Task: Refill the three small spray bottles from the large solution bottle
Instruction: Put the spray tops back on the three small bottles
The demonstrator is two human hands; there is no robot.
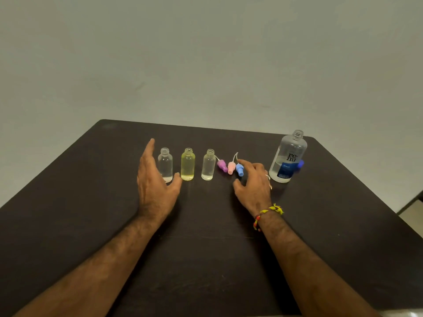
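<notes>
Three small uncapped bottles stand in a row on the dark table (206, 236): a clear one (165, 164) at the left, a yellowish one (188, 164) in the middle, a clear one (208, 165) at the right. Their spray heads lie beside them: purple (221, 165), pink (231, 167), blue (239, 169). The large solution bottle (288, 157) stands open at the far right, its blue cap (300, 164) behind it. My left hand (155, 179) is spread open just beside the left bottle. My right hand (253, 181) hovers with loosely curled fingers next to the blue spray head, holding nothing.
The table's far edge runs just behind the bottles, and its right edge slopes down past the large bottle. A plain pale wall and floor lie beyond. Both my forearms stretch across the near half of the table.
</notes>
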